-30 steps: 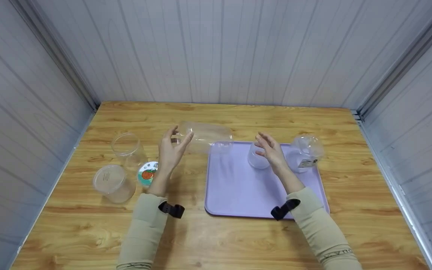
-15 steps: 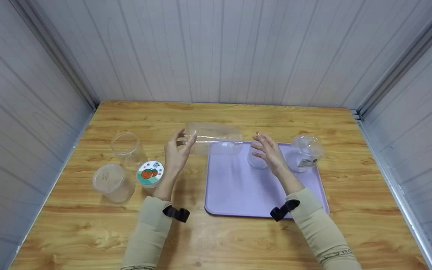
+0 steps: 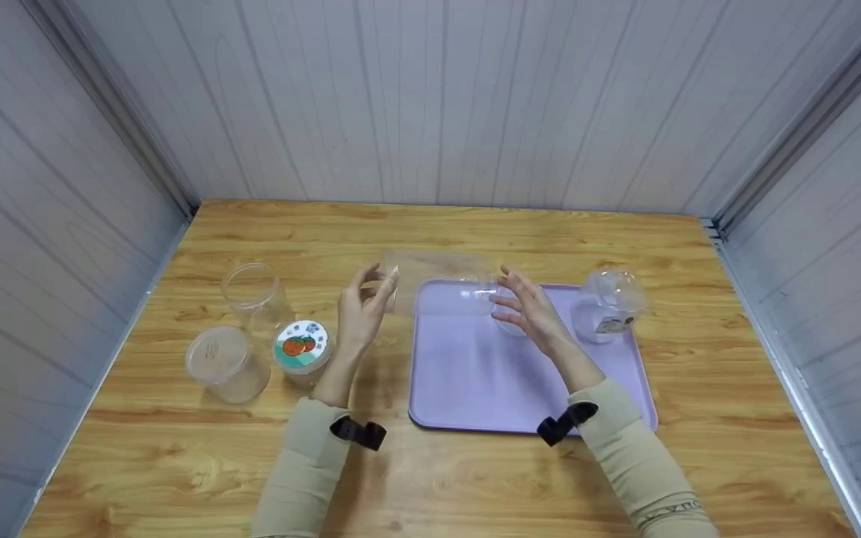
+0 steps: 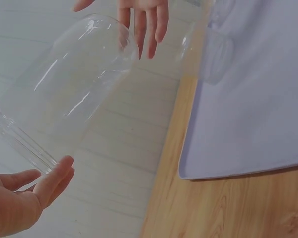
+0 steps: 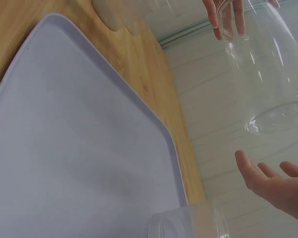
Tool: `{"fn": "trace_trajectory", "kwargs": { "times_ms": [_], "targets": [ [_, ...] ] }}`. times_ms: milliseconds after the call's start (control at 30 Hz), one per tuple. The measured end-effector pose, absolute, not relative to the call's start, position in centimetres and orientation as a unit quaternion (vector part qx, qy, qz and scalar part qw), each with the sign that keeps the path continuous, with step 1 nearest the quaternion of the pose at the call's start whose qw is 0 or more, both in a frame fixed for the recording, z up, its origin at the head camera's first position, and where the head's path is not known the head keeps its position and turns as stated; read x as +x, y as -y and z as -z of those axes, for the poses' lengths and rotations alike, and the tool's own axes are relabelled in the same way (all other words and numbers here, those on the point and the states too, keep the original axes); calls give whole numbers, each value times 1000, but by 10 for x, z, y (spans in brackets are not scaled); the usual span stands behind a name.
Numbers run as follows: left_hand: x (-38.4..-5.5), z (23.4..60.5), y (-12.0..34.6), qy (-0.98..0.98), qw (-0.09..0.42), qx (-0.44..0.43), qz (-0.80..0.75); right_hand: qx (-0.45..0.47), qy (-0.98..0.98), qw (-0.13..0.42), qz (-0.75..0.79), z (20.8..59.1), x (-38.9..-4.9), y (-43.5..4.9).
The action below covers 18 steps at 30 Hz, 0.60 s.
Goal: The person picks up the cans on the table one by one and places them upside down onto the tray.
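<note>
Over a wood-grain counter (image 3: 415, 486), pinching a clear jar (image 4: 72, 82) in the left grip (image 3: 361, 314), spreading the right grip (image 3: 535, 312), plainly apart only in right-wrist view; can't read the label (image 3: 613, 325).

Head view: cup (image 3: 511, 329) partly hidden behind right hand (image 3: 535, 312); label (image 3: 611, 324) print too small to read. Left hand (image 4: 16, 206) cut by left-wrist view's left edge; clear jar (image 5: 270, 64) cut by right-wrist view's right edge.
</note>
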State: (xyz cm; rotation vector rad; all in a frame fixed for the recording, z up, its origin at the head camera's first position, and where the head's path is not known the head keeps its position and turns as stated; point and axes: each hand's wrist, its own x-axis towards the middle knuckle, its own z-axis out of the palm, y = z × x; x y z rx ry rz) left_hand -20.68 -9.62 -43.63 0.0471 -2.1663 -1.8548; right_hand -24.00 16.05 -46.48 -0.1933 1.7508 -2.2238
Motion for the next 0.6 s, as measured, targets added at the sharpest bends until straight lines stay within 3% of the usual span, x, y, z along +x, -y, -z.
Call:
{"fn": "trace_trajectory", "kwargs": {
  "times_ms": [600],
  "targets": [
    [-209, 459, 88, 701, 114, 6, 704, -123, -573, 187, 789, 467, -237, -158]
  ]
}}
